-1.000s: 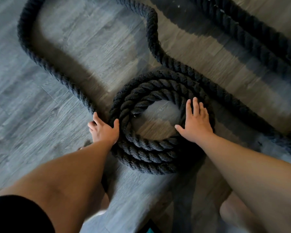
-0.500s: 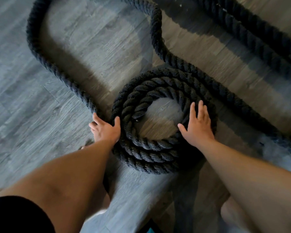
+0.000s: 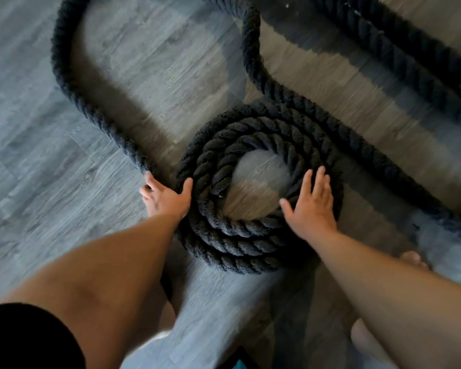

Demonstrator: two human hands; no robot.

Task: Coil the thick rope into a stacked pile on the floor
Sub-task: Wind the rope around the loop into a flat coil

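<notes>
Black thick rope [image 3: 237, 243] lies coiled in about three turns on one grey plank floor [image 3: 64, 209] between two hands: the left hand [image 3: 168, 199] clasps the loose length at the coil's edge, and the right hand [image 3: 313, 206] presses flat, fingers straight, on top.

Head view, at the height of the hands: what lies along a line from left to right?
Left hand → thick black twisted rope coil, left side → grey plank floor inside the coil → right hand → loose rope run.
</notes>
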